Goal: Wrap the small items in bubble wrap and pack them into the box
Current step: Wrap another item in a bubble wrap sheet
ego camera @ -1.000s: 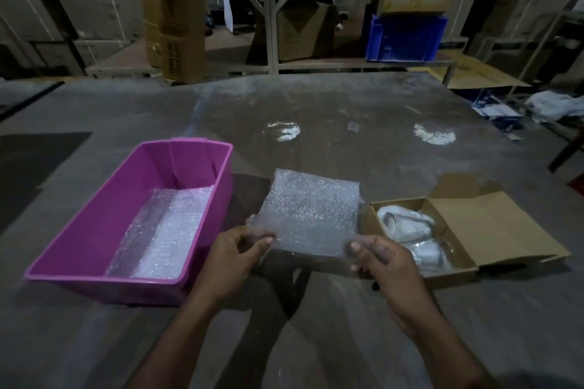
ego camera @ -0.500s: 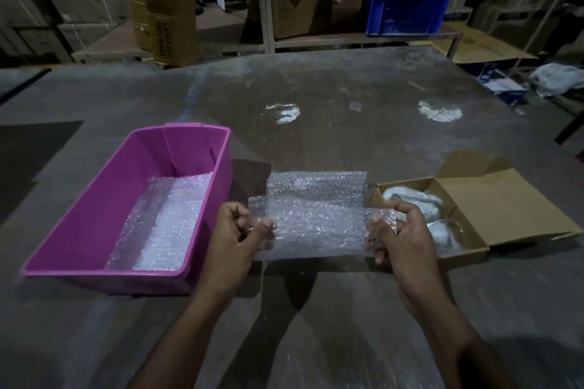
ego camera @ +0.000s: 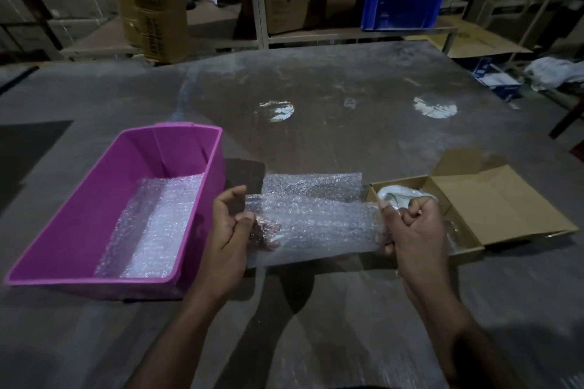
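Bubble wrap, a clear rectangular sheet [ego camera: 313,221], hangs stretched between your two hands just above the grey desk [ego camera: 316,136], between the magenta plastic bin [ego camera: 79,215] on the left and the open brown cardboard box [ego camera: 458,218] on the right. Your left hand [ego camera: 229,227] pinches its left end with curled fingers; your right hand [ego camera: 410,224] has its grip closed round the right end. You seem to hold it taut and low so it can be spread flat for an item. Its long axis runs left to right, with the far part folded over behind the near strip. More bubble wrap [ego camera: 151,224] lines the bin floor. White wrapped pieces [ego camera: 395,194] already lie in the box, partly hidden by your right hand.
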Demonstrator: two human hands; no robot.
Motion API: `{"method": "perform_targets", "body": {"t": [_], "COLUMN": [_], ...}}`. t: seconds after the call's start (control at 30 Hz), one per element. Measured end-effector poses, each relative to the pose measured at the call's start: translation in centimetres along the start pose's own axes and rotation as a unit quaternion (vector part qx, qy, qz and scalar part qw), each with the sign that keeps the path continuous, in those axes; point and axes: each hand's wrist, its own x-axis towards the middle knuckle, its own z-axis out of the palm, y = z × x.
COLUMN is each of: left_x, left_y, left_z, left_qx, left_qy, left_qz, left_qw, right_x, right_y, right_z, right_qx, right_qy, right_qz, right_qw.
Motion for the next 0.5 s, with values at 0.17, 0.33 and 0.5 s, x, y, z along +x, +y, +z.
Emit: {"method": "perform_targets", "body": {"t": [0.17, 0.33, 0.5], "left_x": [-0.1, -0.2, 0.0], "left_y": [0.5, 1.6, 2.3], "left_z": [0.2, 0.6, 0.2], "left_qx": [0.028, 0.028, 0.071], "left_qy": [0.009, 0.001, -0.029], "left_qz": [0.039, 0.032, 0.022], "left_qw": [0.999, 0.999, 0.997], "right_x": [0.6, 0.8, 0.7], "right_y": [0.1, -0.3, -1.0], "right_z": [-0.4, -0.5, -1.2], "right_qx": [0.039, 0.062, 0.036], "right_qy": [-0.036, -0.065, -0.133], "right_qz": [0.023, 0.036, 0.026], "right_qw": [0.998, 0.995, 0.990]}}
